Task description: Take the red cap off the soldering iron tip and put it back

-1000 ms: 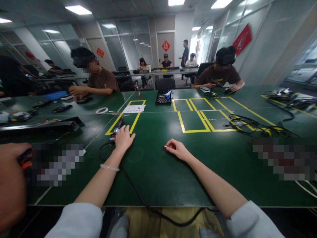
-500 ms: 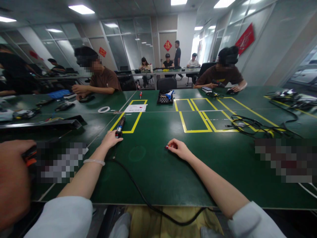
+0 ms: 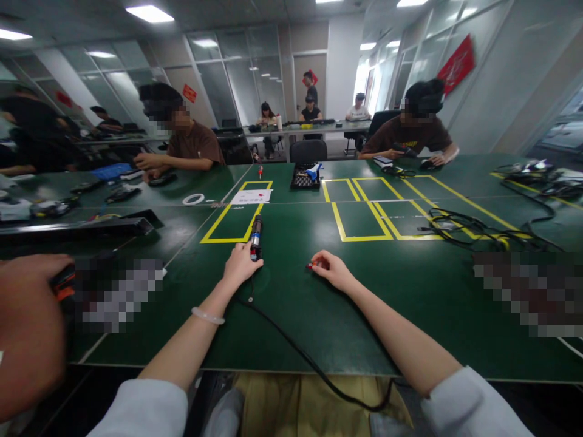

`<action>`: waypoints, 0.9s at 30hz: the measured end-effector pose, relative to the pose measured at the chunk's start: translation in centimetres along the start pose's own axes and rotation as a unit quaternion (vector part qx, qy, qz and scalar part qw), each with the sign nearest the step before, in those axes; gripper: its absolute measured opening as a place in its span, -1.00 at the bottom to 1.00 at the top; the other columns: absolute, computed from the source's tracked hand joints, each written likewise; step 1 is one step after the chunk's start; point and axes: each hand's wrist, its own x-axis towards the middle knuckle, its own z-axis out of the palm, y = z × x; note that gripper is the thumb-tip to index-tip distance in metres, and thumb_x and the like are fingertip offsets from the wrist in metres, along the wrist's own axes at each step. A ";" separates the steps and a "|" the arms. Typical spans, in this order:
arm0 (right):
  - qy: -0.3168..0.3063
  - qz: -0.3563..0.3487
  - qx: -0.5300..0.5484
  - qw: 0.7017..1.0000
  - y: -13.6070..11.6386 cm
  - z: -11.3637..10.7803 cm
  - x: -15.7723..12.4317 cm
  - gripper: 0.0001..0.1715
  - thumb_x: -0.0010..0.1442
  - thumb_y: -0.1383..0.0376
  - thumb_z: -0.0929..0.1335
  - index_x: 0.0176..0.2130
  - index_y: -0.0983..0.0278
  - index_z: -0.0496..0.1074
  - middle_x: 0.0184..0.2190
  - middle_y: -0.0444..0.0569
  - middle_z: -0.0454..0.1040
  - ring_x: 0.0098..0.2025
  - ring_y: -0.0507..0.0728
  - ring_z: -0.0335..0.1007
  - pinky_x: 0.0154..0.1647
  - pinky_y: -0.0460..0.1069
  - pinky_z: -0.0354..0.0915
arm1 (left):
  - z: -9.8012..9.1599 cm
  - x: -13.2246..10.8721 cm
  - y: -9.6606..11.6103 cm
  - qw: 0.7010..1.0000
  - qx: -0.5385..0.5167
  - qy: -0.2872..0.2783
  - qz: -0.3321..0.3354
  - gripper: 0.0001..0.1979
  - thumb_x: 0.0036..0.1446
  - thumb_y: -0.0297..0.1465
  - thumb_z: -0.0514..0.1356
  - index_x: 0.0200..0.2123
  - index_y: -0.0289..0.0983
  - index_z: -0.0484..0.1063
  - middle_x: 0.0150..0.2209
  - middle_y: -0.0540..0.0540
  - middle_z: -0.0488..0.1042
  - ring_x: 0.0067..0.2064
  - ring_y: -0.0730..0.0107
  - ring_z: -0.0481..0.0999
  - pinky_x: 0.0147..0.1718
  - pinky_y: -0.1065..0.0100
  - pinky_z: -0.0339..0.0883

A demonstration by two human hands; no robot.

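Note:
My left hand is closed around the lower end of a black corded electric screwdriver, which points away from me over the green table. Its black cable trails back off the near edge toward my lap. My right hand rests on the table a little to the right, its fingertips pinched on a small red object. A pale bracelet sits on my left wrist.
Yellow tape rectangles mark the table ahead. A white paper, a black parts tray, a tape ring and a cable tangle lie beyond. Two people sit opposite. Another person's hand is at near left.
My left hand has carried the screwdriver rightward, from the yellow rectangle's left side to the table middle near my right hand. The right hand has stayed put with the red object.

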 end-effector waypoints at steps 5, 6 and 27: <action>0.010 -0.023 -0.010 1.000 -0.1 0.0 0.0 -0.87 0.12 0.26 0.35 -0.30 0.27 0.34 -0.44 -0.16 0.35 -0.46 0.00 0.20 -0.40 -0.08 0.18 | 0.9 -2.1 5.4 0.997 -0.037 0.001 0.063 -0.41 0.01 -0.16 0.20 0.11 -0.23 0.25 -0.01 -0.22 0.30 -0.01 0.10 0.37 -0.18 0.27 0.33; 0.012 -0.030 -0.014 0.999 -0.1 0.0 0.0 -0.88 0.13 0.26 0.35 -0.31 0.26 0.34 -0.43 -0.15 0.35 -0.45 0.00 0.21 -0.39 -0.08 0.19 | 1.0 -2.5 6.3 0.996 -0.042 0.001 0.073 -0.40 0.01 -0.16 0.21 0.12 -0.22 0.24 -0.01 -0.22 0.30 -0.01 0.11 0.36 -0.19 0.28 0.32; 0.027 -0.065 -0.121 0.990 -0.2 0.1 -0.2 -0.97 0.12 0.42 0.39 -0.36 0.29 0.44 -0.40 -0.13 0.28 -0.42 0.00 0.23 -0.33 -0.09 0.20 | 1.4 -5.4 12.5 0.984 -0.053 -0.019 0.171 -0.37 0.08 -0.21 0.17 0.20 -0.20 0.11 0.02 -0.18 0.28 0.01 0.17 0.35 -0.19 0.32 0.29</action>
